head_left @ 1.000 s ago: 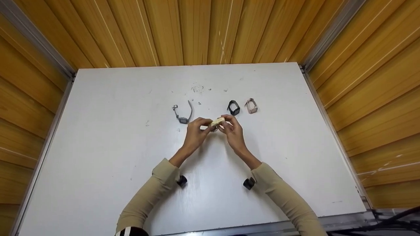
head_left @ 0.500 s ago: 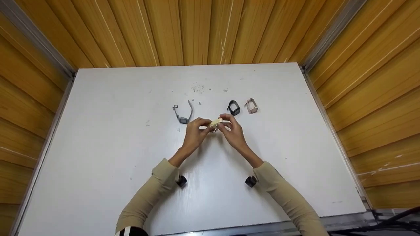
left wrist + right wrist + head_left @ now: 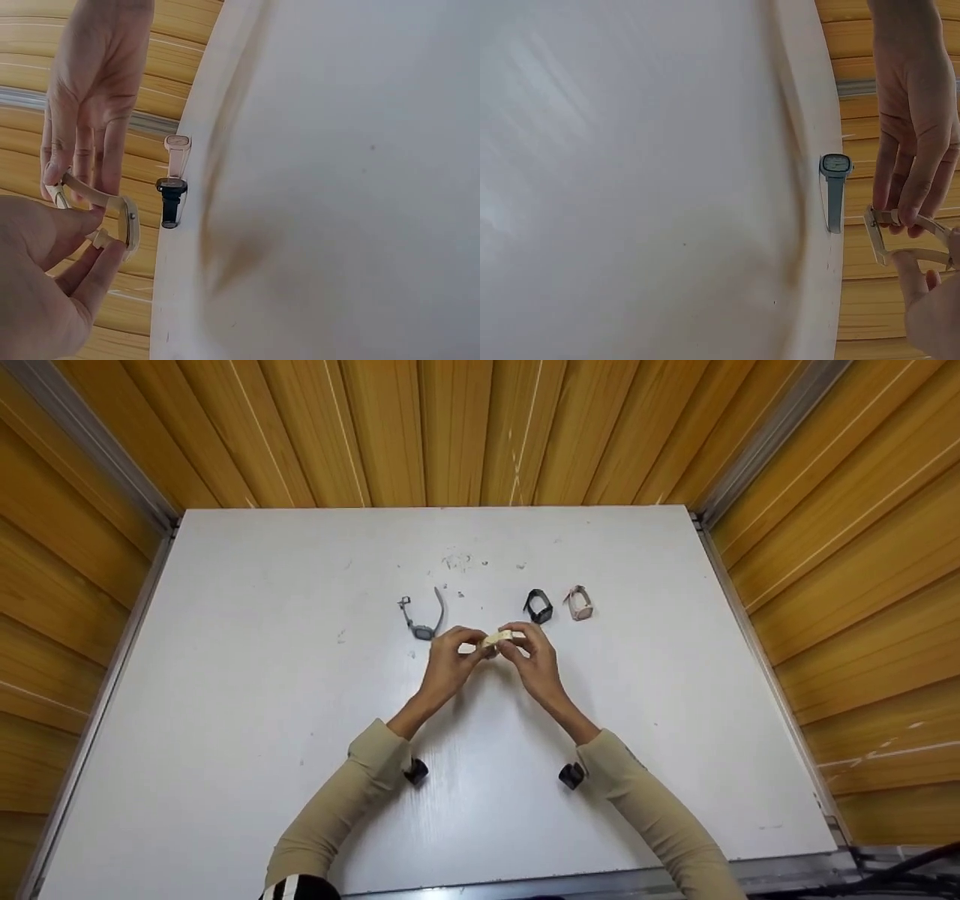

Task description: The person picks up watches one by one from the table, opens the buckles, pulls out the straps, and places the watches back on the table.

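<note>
Both hands hold a cream wristwatch (image 3: 498, 638) above the middle of the white table. My left hand (image 3: 445, 664) pinches it near the case; in the left wrist view its thumb and fingers lie by the case (image 3: 129, 225) and the strap loop. With thumb and fingertips, my right hand (image 3: 537, 664) grips the strap from the other side. The strap (image 3: 86, 191) bends into a loop, and fingers partly cover its ends, so I cannot tell whether it is fastened.
A grey-blue watch (image 3: 424, 633) lies with its strap spread just beyond my left hand. Beyond my right hand, a black watch (image 3: 538, 607) and a pale pink watch (image 3: 580, 604) stand with looped straps. Wood-patterned panels (image 3: 450, 435) border the table (image 3: 225, 660).
The right fingers have shifted a little along the watch, and the cream watch has turned slightly. Both hands stay in nearly the same spot. The head view has moved slightly.
</note>
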The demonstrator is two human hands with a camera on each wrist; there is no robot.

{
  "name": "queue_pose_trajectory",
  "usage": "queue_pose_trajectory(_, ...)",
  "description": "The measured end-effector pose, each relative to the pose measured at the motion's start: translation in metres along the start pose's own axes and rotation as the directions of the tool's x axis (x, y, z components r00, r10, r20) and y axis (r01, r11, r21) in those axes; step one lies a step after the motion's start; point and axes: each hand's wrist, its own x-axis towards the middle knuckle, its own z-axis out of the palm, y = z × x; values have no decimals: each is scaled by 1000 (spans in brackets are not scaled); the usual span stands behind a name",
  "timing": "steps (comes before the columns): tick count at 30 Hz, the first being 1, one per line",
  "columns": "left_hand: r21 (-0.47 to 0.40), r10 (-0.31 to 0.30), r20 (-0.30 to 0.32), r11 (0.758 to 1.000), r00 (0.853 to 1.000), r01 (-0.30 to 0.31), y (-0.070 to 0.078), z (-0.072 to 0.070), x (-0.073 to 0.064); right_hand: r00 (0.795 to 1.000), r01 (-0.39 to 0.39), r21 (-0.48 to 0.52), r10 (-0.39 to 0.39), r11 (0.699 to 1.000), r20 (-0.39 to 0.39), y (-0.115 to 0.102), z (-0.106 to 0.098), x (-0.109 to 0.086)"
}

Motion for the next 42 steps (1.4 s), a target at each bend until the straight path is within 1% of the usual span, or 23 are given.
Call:
queue_pose_trajectory(2,10,3,-2,1000,1000,-3,0,0,0,1000,-18,48,18,999,-4,1,0,0)
queue_pose_trajectory(4,7,-7,2,1000,1000,7,1,0,1,1000,-25,91,26,996,-9,0,1,0)
queue_pose_trajectory(7,3,-21,6,1000,1000,20,2,0,2,999,-24,122,26,992,-20,-2,1,0)
queue_pose_trajectory(13,2,-55,29,998,998,55,3,1,4,998,-29,128,36,991,-58,-3,2,0)
queue_pose_trajectory(16,16,-56,32,998,998,56,3,1,5,996,-38,138,48,990,-76,-2,2,0)
queue_pose_trajectory(19,8,-49,33,999,998,49,3,2,5,993,-54,168,71,984,-94,-2,2,0)
queue_pose_trajectory(23,-4,-56,53,998,997,56,3,4,6,989,-64,208,90,976,-117,-2,1,-1)
queue_pose_trajectory(26,-7,-62,59,998,996,62,3,5,6,989,-65,207,91,976,-118,-1,-1,0)
queue_pose_trajectory(29,-11,-55,54,998,997,55,3,6,7,989,-62,211,88,976,-116,-1,-2,0)
queue_pose_trajectory(34,10,-61,53,998,997,60,2,5,9,985,-78,243,112,967,-130,-2,0,1)
queue_pose_trajectory(38,37,-60,54,998,997,58,2,5,8,979,-80,265,125,961,-159,-1,2,1)
queue_pose_trajectory(42,43,-45,50,998,998,42,2,6,6,978,-78,236,120,969,-168,0,1,2)
